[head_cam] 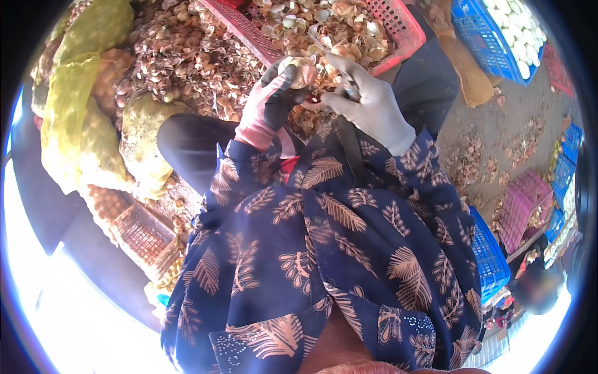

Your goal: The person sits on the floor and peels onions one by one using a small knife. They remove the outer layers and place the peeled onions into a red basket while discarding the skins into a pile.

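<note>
My left hand (268, 100), in a pink glove with a dark palm, holds a partly peeled onion (304, 73) in its fingers. Close by on the right, my right hand (371, 103) wears a pale grey glove and is closed around what looks like a small knife (319, 44). The thin blade points up and away past the onion; most of the handle is hidden by the fingers. Both hands are above my lap, at the near edge of a red plastic crate (413, 30). Loose onion skins (343, 23) fill that crate.
Unpeeled onions and skins (187, 61) are heaped at left beside yellow mesh sacks (70, 126). A brown crate (145, 238) stands lower left. At right are a blue crate (481, 42) of peeled onions, a pink crate (523, 210), another blue crate (490, 262) and a person (535, 262).
</note>
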Tool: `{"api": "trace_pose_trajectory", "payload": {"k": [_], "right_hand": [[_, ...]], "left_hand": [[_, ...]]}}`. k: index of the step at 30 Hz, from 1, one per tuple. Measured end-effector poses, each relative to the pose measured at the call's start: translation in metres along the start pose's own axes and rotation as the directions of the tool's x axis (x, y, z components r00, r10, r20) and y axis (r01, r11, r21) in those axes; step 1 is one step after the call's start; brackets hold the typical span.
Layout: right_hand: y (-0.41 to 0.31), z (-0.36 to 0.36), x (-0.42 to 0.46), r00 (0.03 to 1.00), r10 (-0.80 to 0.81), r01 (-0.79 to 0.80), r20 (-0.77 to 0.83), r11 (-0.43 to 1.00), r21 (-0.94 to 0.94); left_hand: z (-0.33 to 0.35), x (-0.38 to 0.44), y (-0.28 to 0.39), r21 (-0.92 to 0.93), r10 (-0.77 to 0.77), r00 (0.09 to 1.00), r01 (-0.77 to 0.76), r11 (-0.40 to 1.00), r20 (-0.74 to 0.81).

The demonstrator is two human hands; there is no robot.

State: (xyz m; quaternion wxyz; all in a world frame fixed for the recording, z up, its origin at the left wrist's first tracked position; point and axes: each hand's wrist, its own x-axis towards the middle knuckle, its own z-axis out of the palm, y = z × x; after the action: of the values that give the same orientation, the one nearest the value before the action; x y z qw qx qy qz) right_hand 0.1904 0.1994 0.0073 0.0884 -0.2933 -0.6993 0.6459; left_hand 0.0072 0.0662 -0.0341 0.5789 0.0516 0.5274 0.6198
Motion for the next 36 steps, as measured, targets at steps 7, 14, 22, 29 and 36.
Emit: {"api": "trace_pose_trajectory", "payload": {"k": [7,14,22,29,36], "right_hand": [[0.015,0.016,0.019,0.978,-0.131,0.137,-0.160,0.990,0.030],[0.044,-0.021,0.031,0.979,-0.063,0.008,-0.193,0.961,-0.276],[0.039,-0.015,-0.018,0.985,-0.150,0.172,0.085,0.912,-0.372],[0.041,-0.011,-0.020,0.988,-0.110,0.141,0.111,0.933,-0.330],[0.047,-0.010,-0.020,0.988,-0.069,0.111,0.139,0.942,-0.318]], "left_hand": [[0.008,-0.012,-0.004,-0.022,-0.001,0.989,0.004,1.000,0.149],[0.010,-0.005,-0.021,-0.277,0.037,0.998,-0.020,0.961,0.059],[-0.016,0.001,-0.021,-0.370,-0.050,0.988,0.102,0.924,0.146],[-0.019,0.002,-0.031,-0.381,-0.072,0.983,0.132,0.915,0.168],[-0.008,0.002,-0.026,-0.216,-0.001,0.999,0.012,0.976,0.049]]}}
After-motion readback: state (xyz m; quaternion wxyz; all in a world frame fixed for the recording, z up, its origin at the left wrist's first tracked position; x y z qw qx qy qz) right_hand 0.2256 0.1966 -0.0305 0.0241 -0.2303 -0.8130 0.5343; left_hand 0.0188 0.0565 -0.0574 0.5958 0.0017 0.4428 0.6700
